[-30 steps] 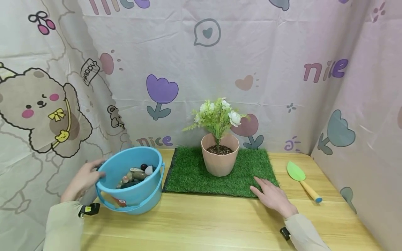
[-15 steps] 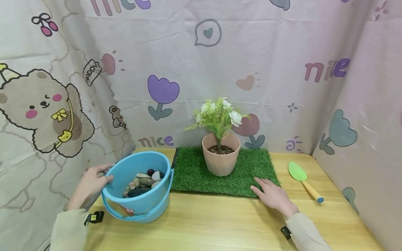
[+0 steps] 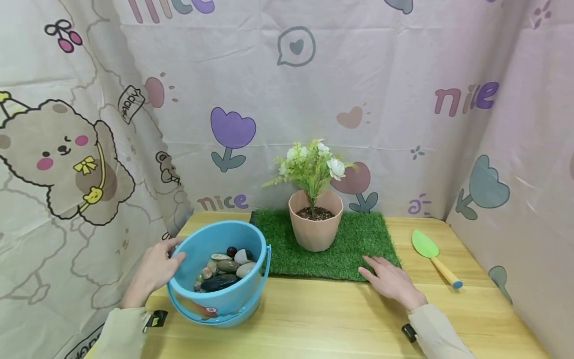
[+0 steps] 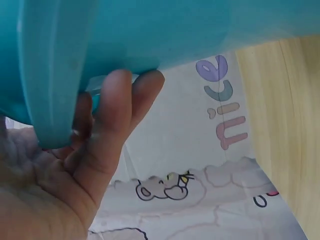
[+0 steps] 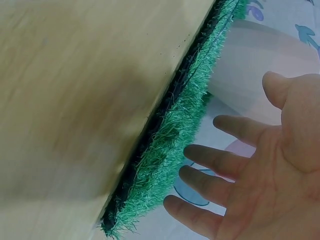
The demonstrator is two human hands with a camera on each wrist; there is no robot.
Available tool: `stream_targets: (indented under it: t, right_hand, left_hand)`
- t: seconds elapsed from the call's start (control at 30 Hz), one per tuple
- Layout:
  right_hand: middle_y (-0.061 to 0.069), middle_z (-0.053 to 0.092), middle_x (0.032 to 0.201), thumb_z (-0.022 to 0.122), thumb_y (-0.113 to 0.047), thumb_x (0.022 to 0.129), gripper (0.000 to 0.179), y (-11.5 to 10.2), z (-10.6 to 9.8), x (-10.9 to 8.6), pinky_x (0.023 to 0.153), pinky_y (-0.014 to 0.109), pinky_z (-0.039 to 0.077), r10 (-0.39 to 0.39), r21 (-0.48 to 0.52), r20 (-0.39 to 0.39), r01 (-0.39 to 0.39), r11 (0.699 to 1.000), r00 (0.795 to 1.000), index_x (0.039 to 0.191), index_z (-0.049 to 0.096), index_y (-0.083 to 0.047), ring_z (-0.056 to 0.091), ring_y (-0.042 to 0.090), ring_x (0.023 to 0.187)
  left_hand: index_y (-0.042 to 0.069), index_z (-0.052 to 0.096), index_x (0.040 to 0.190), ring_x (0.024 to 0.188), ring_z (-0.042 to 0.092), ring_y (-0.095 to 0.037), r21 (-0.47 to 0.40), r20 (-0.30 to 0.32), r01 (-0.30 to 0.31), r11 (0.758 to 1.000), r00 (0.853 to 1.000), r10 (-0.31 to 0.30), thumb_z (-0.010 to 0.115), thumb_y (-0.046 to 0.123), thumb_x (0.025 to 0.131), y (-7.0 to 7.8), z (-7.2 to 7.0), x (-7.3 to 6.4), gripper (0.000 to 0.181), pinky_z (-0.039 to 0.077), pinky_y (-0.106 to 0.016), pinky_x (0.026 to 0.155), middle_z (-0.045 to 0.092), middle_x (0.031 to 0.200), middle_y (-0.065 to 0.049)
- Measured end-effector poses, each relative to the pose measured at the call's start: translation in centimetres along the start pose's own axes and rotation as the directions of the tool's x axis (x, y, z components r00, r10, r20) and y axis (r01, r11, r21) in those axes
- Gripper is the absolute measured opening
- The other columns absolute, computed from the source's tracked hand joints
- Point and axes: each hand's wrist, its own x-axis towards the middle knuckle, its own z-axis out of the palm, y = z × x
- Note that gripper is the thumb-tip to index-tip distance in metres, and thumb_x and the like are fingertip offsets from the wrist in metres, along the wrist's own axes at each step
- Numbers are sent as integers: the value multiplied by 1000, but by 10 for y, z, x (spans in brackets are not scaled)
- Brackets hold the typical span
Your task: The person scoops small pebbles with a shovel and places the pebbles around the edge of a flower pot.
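A blue bucket (image 3: 219, 299) with several smooth stones (image 3: 228, 267) inside stands tilted at the table's left. My left hand (image 3: 154, 269) grips its rim, thumb on the inside and fingers outside. In the left wrist view the fingers (image 4: 117, 105) lie against the bucket's outer wall near its handle (image 4: 55, 75). My right hand (image 3: 390, 281) is spread, palm down, at the front right corner of the green grass mat (image 3: 358, 239). The right wrist view shows its fingers (image 5: 205, 157) apart, holding nothing. A pink flower pot (image 3: 314, 232) with a white-flowered plant (image 3: 309, 167) stands on the mat.
A small trowel (image 3: 435, 257) with a green blade and yellow handle lies on the wooden table (image 3: 323, 319) at the right. Behind and on both sides hangs a printed cloth (image 3: 278, 99). The bucket stands close to the mat's left edge.
The bucket has moved rightward and nearer, with my left hand on its rim, and now overlaps the mat's left edge in view. My right hand has stayed in place.
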Motion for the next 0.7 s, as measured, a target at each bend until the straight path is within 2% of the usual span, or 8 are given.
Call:
stream_targets:
  t: [0.13, 0.3, 0.5, 0.7]
  right_hand:
    - [26, 42, 149, 40, -51, 101, 62, 0, 0, 0, 103, 70, 30, 3, -2, 8, -3, 1000, 1000, 147, 46, -10, 38, 47, 137]
    - [25, 42, 149, 39, -51, 101, 62, -2, 1, 0, 103, 70, 30, 0, -1, 8, 0, 1000, 1000, 147, 46, -10, 38, 47, 137]
    - [26, 42, 148, 40, -50, 101, 61, -5, 0, 1, 103, 70, 30, -1, -5, 19, 1, 1000, 1000, 147, 46, -10, 37, 48, 137]
    - [27, 44, 146, 42, -49, 101, 60, -7, -1, 1, 104, 68, 31, -18, -12, 10, 18, 1000, 1000, 145, 48, -8, 38, 49, 136]
  left_hand:
    - [-3, 60, 129, 76, 65, -21, 0, -17, -24, 1000, 1000, 24, 52, 12, 93, 6, 6, 0, 40, 53, -40, 67, 69, 90, -14]
    - [-3, 60, 129, 74, 66, -20, -38, -10, -29, 999, 1000, 28, 53, 11, 92, 13, 14, 0, 39, 54, -37, 64, 70, 90, -14]
    - [-4, 55, 131, 84, 70, -28, -76, 11, -71, 995, 997, 72, 47, 11, 96, 25, 28, -1, 39, 56, -42, 68, 69, 108, -24]
    - [-2, 53, 130, 91, 69, -31, -102, 30, -94, 990, 995, 98, 41, 14, 99, 42, 44, 2, 37, 56, -43, 71, 65, 116, -25]
